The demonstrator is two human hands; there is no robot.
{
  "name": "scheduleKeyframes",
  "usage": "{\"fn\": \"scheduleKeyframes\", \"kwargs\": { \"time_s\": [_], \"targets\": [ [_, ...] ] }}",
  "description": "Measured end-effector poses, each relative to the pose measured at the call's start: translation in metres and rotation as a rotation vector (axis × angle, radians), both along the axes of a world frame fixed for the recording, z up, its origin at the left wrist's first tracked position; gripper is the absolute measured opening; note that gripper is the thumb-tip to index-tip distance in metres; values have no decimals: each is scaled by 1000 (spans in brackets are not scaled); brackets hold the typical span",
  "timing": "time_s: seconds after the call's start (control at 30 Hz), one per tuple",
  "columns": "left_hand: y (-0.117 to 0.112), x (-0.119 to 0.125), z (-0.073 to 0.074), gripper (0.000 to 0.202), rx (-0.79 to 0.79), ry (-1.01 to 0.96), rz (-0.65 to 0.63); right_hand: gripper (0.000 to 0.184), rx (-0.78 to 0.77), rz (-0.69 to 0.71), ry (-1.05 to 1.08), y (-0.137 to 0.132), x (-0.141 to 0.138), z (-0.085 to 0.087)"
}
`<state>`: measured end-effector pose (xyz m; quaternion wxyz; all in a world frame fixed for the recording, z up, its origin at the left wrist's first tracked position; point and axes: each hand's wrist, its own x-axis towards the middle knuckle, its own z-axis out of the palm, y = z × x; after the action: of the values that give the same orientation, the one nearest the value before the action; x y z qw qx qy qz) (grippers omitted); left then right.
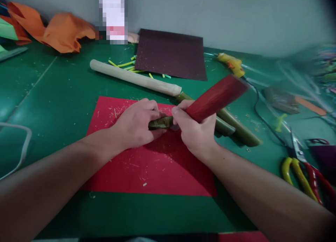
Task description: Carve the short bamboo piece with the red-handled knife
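Note:
A short piece of dark green bamboo (160,123) lies over the red sheet, with my left hand (138,121) closed around its left part. My right hand (195,126) grips a tool with a thick red handle (217,98), which slants up to the right. A small greyish part of the tool shows beside the bamboo; the rest of its working end is hidden by my fingers. Thin pale shavings are scattered on the red sheet (147,172) under both hands. Just beyond my right hand lie green bamboo tubes (241,130).
A pale peeled stick (136,77) lies behind my hands. Farther back are a dark sheet (170,54), yellow-green strips and crumpled orange material (63,32). On the right are a yellow glue gun (232,64) with its cord, and scissors (299,154) near pliers-like red and yellow handles.

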<state>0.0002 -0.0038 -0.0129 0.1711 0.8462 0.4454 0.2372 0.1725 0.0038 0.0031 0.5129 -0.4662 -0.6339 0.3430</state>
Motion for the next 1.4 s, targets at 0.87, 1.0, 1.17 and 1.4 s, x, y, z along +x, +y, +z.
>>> {"fn": "scheduleKeyframes", "kwargs": {
  "time_s": [0.87, 1.0, 1.17, 1.4],
  "targets": [
    [0, 0, 1, 25, -25, 10, 1, 26, 88, 8, 54, 4, -1, -8],
    [0, 0, 1, 26, -26, 0, 3, 28, 53, 3, 19, 1, -1, -4],
    [0, 1, 1, 24, 2, 11, -2, 29, 16, 9, 62, 0, -1, -3],
    [0, 0, 1, 27, 29, 52, -7, 26, 77, 0, 81, 5, 0, -10]
  ]
}}
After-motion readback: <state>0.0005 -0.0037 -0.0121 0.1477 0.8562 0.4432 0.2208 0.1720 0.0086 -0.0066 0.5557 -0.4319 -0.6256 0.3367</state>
